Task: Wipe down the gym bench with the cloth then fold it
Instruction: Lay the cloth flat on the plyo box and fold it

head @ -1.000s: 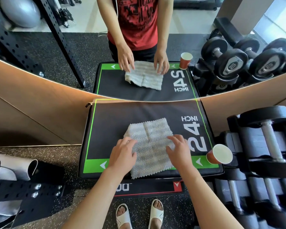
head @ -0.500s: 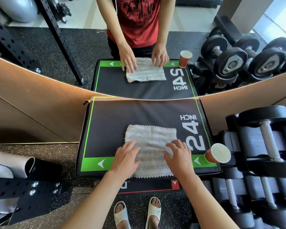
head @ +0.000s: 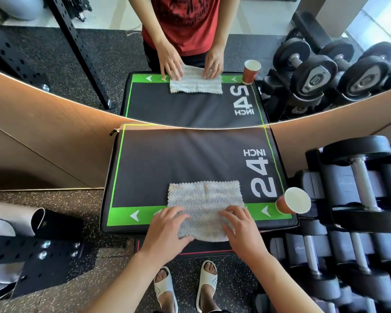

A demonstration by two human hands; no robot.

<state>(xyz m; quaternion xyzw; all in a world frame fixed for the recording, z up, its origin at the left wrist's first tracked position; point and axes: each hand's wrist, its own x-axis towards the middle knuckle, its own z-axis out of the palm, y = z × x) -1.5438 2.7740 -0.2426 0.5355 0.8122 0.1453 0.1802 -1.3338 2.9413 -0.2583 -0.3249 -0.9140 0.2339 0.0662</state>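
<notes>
The cloth (head: 204,206) is now lying lower on the table (head: 190,163) than a moment ago, its near edge hanging over the front. The left hand (head: 167,229) and right hand (head: 240,227) are pressing it with nearly straight fingers, so wiping seems to be continuing; folding is not started.

A grey waffle-weave cloth (head: 204,206) lies folded on the black padded counter (head: 178,163), its near edge hanging over the green border. The left hand (head: 167,229) and right hand (head: 240,227) rest on its near corners. An orange paper cup (head: 291,201) sits at the counter's right corner, beside racked dumbbells (head: 357,168).
</notes>
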